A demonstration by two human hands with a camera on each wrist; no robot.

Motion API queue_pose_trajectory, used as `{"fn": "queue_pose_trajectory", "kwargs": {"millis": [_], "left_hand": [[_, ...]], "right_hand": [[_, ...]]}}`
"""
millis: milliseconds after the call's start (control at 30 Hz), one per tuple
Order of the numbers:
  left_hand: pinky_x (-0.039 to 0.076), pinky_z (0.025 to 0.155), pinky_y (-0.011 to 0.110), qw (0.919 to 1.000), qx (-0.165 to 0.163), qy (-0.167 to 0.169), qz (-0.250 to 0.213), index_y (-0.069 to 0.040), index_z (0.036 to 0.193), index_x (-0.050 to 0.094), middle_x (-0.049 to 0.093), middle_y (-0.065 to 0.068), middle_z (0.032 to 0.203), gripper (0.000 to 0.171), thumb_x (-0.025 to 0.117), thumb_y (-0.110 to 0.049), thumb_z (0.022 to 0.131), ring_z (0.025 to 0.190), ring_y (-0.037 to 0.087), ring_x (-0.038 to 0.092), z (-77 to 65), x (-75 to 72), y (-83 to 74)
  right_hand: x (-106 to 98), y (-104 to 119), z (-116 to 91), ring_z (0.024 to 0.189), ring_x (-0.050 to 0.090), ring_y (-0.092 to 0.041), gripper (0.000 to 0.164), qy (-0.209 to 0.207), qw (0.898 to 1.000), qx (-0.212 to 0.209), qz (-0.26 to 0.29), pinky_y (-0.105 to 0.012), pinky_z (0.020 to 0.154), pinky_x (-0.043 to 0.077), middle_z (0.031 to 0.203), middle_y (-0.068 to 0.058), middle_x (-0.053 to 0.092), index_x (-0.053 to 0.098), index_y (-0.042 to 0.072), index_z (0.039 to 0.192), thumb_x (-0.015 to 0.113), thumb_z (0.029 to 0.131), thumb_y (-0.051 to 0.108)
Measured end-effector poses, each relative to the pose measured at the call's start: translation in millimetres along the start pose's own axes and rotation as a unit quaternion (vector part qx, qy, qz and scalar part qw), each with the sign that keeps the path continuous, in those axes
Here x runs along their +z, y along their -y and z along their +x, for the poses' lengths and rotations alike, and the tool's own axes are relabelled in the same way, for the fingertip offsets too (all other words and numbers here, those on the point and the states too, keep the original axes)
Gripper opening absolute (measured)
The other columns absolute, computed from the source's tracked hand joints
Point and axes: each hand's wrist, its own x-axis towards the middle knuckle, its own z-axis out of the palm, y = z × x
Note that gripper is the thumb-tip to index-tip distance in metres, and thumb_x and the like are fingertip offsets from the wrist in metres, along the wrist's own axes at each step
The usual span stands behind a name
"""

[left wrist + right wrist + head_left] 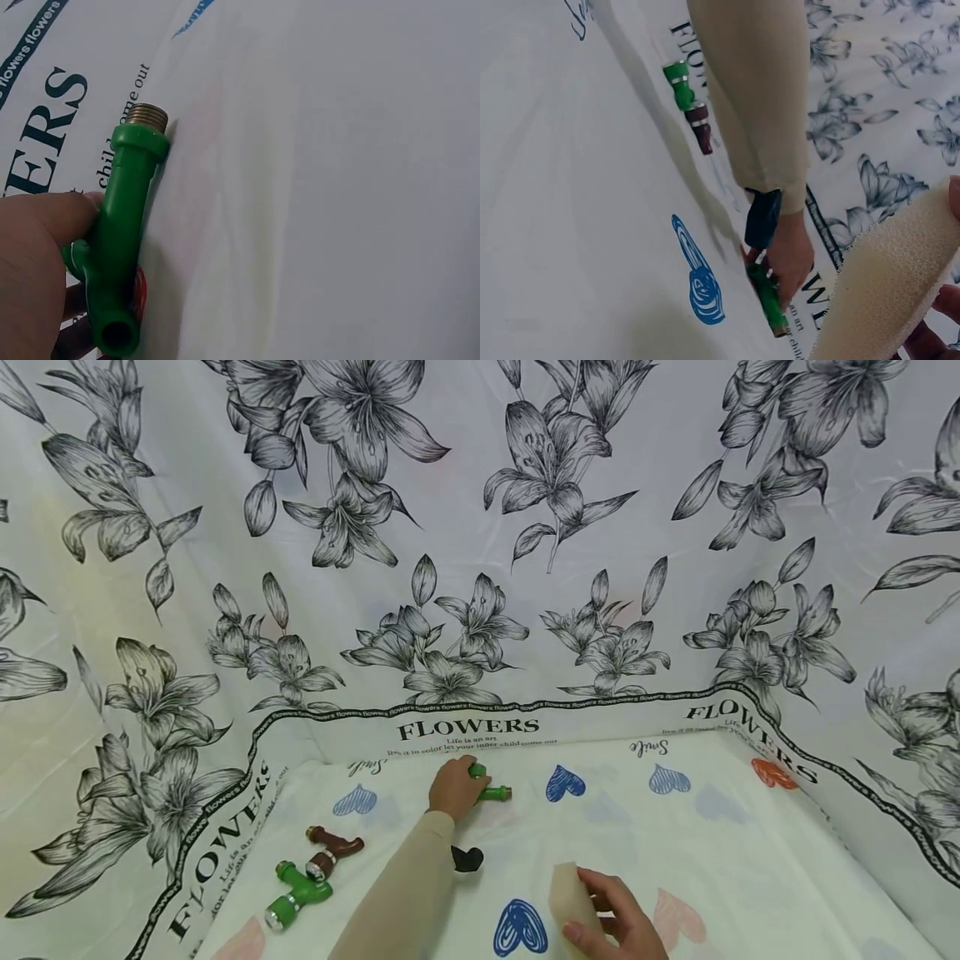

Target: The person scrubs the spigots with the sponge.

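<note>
At the back of the cloth-covered table, my left hand [456, 787] grips a green tap [495, 793]. The left wrist view shows its brass threaded end [147, 115] pointing away and its round spout opening low in the frame, with the thumb against the body. A bit of red [140, 292] peeks out beside the tap. My right hand [618, 917] is nearer the front and holds a cream sponge block [567, 893] between thumb and fingers. In the right wrist view the sponge's porous face [889, 277] is close up.
Another green tap [297, 895] and a brown tap [333, 852] lie side by side at the left. A black curved thing [467, 858] shows beside the left sleeve [401, 885]. Flower-printed cloth walls [480, 552] rise behind the heart-printed table cloth [750, 860] and at both sides.
</note>
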Motion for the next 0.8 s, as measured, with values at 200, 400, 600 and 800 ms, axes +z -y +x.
{"fn": "queue_pose_trajectory", "kwargs": {"millis": [200,400,600,800], "left_hand": [[0.062,0.082,0.047,0.9997,-0.002,-0.014,-0.018,-0.004,0.125,0.075,0.073,0.011,0.105,0.041,0.089,-0.025,0.093,0.096,0.028,0.07,-0.8,-5.3,-2.6],[0.063,0.075,0.041,0.9969,0.042,0.009,-0.066,-0.006,0.134,0.072,0.071,0.015,0.124,0.041,0.086,-0.011,0.095,0.103,0.027,0.07,-9.2,-32.9,-18.5],[0.058,0.069,0.037,0.985,0.09,0.041,-0.142,-0.015,0.141,0.073,0.066,0.015,0.133,0.04,0.073,-0.006,0.103,0.097,0.025,0.064,-25.6,-69.2,-36.3],[0.062,0.086,0.051,0.9325,0.041,0.076,-0.351,-0.019,0.133,0.073,0.069,0.009,0.127,0.028,0.073,-0.016,0.106,0.101,0.024,0.068,-45.3,-91.0,-50.2]], "right_hand": [[1,-1,1,0.109,0.061,-0.029,0.068,0.011,1.0,0.003,-0.014,-0.024,0.09,0.057,0.131,-0.011,0.061,0.057,0.002,0.151,0.087,0.095,0.029],[-1,0,2,0.107,0.061,-0.028,0.066,0.01,1.0,-0.002,-0.02,-0.027,0.089,0.058,0.129,-0.01,0.062,0.058,0.002,0.15,0.085,0.096,0.029],[-2,1,3,0.106,0.062,-0.027,0.063,0.007,1.0,-0.009,-0.014,-0.024,0.087,0.057,0.128,-0.01,0.062,0.06,0.003,0.149,0.084,0.097,0.028],[1,4,3,0.107,0.062,-0.026,0.063,0.005,1.0,-0.016,-0.007,-0.026,0.087,0.057,0.13,-0.009,0.063,0.06,0.004,0.149,0.085,0.096,0.028]]}}
